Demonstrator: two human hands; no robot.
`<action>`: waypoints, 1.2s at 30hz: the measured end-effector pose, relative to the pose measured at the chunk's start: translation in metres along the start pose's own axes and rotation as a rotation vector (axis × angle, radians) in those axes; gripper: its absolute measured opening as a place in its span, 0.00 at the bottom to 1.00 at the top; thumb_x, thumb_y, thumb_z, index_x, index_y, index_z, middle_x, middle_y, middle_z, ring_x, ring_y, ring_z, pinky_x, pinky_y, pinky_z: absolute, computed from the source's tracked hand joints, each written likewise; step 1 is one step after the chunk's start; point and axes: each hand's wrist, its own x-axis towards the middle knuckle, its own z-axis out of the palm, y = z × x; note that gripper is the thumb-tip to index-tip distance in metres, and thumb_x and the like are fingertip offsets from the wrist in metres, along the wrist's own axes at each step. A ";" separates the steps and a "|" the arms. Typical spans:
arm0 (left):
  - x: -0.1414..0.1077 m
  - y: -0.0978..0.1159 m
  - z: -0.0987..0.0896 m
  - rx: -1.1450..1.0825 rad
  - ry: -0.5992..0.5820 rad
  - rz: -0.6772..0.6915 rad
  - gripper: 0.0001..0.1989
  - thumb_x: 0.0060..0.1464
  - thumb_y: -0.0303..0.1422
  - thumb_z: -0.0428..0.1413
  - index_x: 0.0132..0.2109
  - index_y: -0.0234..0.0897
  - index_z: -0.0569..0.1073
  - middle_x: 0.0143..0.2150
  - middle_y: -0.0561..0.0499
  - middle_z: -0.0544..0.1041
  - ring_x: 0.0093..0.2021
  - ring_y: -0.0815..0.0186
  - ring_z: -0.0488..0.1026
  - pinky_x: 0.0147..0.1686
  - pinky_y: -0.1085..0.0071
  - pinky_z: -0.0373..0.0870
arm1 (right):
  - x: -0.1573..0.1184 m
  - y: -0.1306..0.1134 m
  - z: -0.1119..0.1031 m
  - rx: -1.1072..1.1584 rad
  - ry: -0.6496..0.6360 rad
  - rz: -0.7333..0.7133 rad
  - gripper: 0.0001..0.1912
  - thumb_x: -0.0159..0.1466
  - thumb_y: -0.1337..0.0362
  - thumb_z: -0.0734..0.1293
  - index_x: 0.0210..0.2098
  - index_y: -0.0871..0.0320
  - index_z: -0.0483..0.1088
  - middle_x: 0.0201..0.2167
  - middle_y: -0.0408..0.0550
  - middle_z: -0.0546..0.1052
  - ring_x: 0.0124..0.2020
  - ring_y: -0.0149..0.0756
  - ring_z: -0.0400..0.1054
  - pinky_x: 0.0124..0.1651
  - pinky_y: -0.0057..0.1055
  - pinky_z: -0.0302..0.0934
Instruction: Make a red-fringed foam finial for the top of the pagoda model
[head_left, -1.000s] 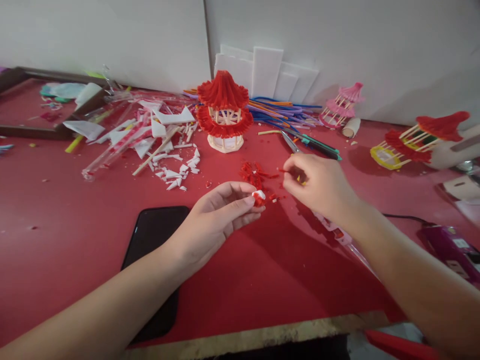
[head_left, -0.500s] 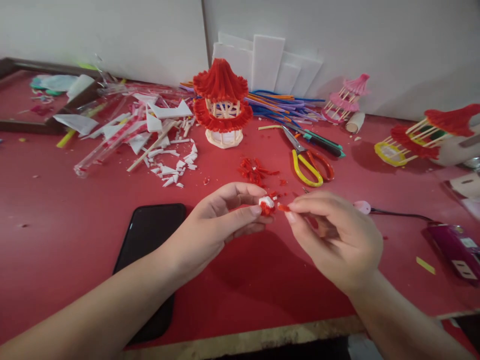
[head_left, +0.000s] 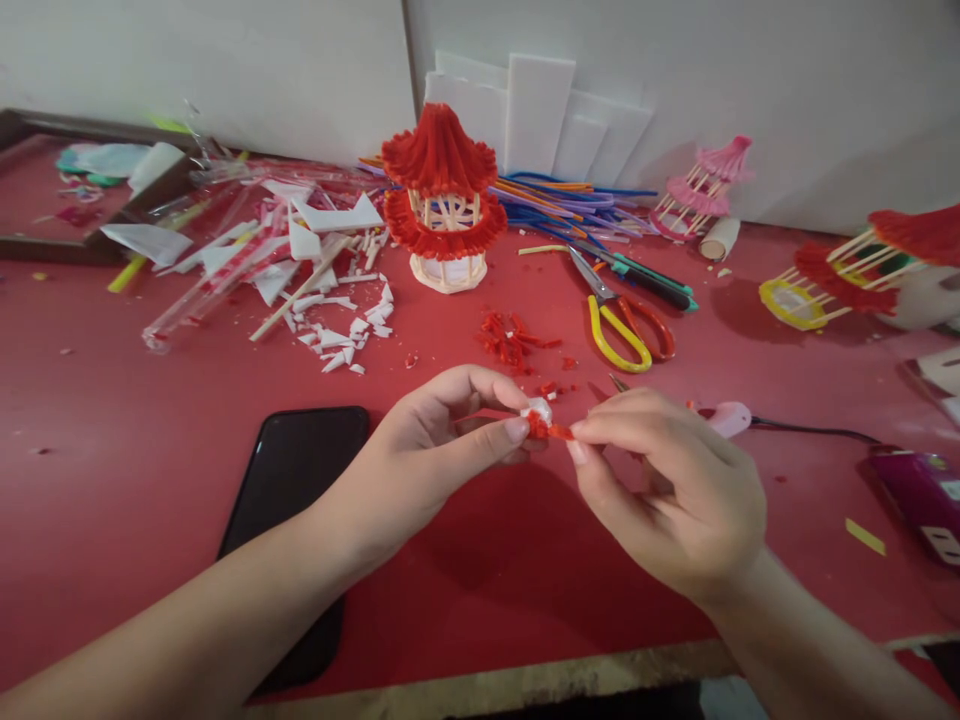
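Between the thumb and fingers of my left hand [head_left: 442,450] is a small red-and-white piece [head_left: 538,412], white on top and fuzzy red below. My right hand [head_left: 667,480] pinches a short red fuzzy strip [head_left: 561,432], and its left end meets the red side of the piece. Just beyond my hands lies a loose pile of red cuttings [head_left: 510,338], with a few crumbs nearer to me. Behind the pile stands a red-roofed pavilion model [head_left: 444,200] with pale stick posts and a white base.
Scissors [head_left: 619,320] and a cutter knife [head_left: 652,282] lie beyond my right hand. A pink glue gun [head_left: 727,420] with a cord rests at right. Left are a black phone [head_left: 292,480], white scraps [head_left: 345,340] and plastic wrappers [head_left: 225,280]. Further models [head_left: 701,190] stand or lean at back right.
My right hand has brought the red strip left against the red-and-white piece; a gap lay between them before. The view has shifted slightly.
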 end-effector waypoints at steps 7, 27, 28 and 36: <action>0.004 -0.006 -0.007 0.344 0.101 0.059 0.09 0.54 0.33 0.63 0.39 0.37 0.70 0.38 0.50 0.77 0.38 0.66 0.76 0.41 0.69 0.73 | -0.003 0.001 0.000 -0.016 -0.025 0.019 0.11 0.60 0.75 0.67 0.39 0.54 0.69 0.33 0.44 0.77 0.37 0.34 0.72 0.41 0.33 0.68; 0.008 -0.010 -0.014 1.084 0.072 0.309 0.13 0.62 0.27 0.50 0.45 0.40 0.79 0.43 0.46 0.79 0.43 0.59 0.75 0.46 0.66 0.68 | -0.007 0.010 0.006 0.125 0.018 0.370 0.04 0.63 0.70 0.66 0.37 0.54 0.70 0.32 0.42 0.75 0.29 0.30 0.72 0.34 0.30 0.68; 0.008 -0.009 -0.013 1.059 0.100 0.316 0.13 0.62 0.28 0.50 0.45 0.40 0.79 0.42 0.46 0.79 0.42 0.59 0.75 0.45 0.66 0.67 | -0.007 0.010 0.006 0.122 0.020 0.371 0.04 0.63 0.70 0.66 0.37 0.54 0.70 0.32 0.42 0.75 0.29 0.30 0.72 0.34 0.30 0.68; 0.004 -0.007 -0.018 0.697 0.245 0.188 0.10 0.66 0.37 0.48 0.44 0.41 0.73 0.26 0.56 0.67 0.24 0.69 0.63 0.25 0.75 0.60 | -0.006 0.008 0.007 0.106 0.016 0.358 0.05 0.63 0.71 0.67 0.36 0.55 0.70 0.30 0.38 0.75 0.27 0.25 0.70 0.33 0.26 0.66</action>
